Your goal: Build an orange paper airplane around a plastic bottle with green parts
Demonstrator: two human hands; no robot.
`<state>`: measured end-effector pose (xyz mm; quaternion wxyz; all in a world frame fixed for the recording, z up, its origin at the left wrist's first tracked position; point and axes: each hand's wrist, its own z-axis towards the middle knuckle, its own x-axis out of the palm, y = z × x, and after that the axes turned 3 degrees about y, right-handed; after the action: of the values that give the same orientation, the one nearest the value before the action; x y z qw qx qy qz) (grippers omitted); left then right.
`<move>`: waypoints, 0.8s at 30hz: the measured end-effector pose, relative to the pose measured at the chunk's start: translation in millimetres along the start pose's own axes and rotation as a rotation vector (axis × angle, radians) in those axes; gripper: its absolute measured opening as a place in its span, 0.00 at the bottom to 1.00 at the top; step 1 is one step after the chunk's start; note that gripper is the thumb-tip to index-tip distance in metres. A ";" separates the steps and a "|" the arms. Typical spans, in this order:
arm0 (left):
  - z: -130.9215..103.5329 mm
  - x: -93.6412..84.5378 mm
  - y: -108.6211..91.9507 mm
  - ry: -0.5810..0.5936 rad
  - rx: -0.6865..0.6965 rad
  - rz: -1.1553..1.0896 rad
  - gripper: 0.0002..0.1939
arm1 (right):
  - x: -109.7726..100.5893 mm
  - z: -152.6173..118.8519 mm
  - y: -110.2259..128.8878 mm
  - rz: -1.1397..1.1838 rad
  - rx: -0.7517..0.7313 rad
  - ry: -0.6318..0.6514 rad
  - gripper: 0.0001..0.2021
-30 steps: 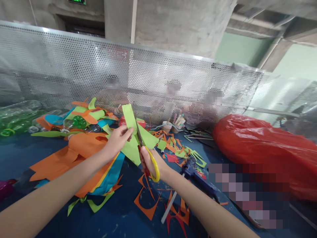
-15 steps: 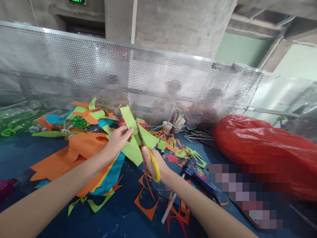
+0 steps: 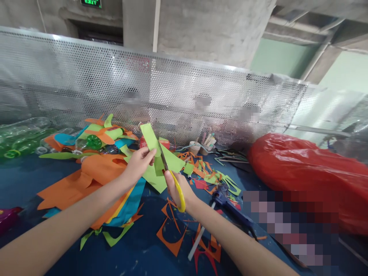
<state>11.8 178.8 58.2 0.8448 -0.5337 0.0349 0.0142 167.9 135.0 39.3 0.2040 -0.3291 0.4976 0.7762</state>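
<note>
My left hand pinches a piece of light green paper between thumb and fingers, above the table. My right hand is closed around the yellow handles of a pair of scissors. The blades point up and away, lying against the right edge of the green paper, close to my left fingertips. Behind and below the hands is a larger light green sheet. Orange paper lies in a pile under my left forearm, with blue and yellow sheets beside it.
A blue glue gun with a white stick lies right of my right forearm. Paper scraps are scattered around. Plastic bottles stand far left, a red plastic bag right. Cups of markers sit before a perforated metal screen.
The view has shifted very slightly. Both hands, the green paper and the scissors keep nearly the same positions.
</note>
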 end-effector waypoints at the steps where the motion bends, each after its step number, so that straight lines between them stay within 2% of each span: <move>1: 0.1 -0.2 -0.5 -0.002 -0.004 -0.009 0.15 | -0.1 0.3 -0.7 -0.004 -0.005 0.001 0.24; 9: 6.3 -8.5 -1.6 -0.042 -0.013 -0.104 0.19 | -1.4 1.8 -7.1 -0.048 -0.047 0.024 0.23; 18: 9.6 -13.9 3.1 -0.086 0.016 0.057 0.16 | -4.9 -3.4 1.6 -0.028 -0.096 0.157 0.25; 24: 7.1 -11.2 -0.3 -0.059 0.040 0.114 0.14 | -7.0 -2.1 1.5 -0.011 -0.093 0.171 0.26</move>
<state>0.9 185.3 62.3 0.8539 -0.5131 0.0407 0.0771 172.5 132.6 44.7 0.1497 -0.4060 0.4749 0.7663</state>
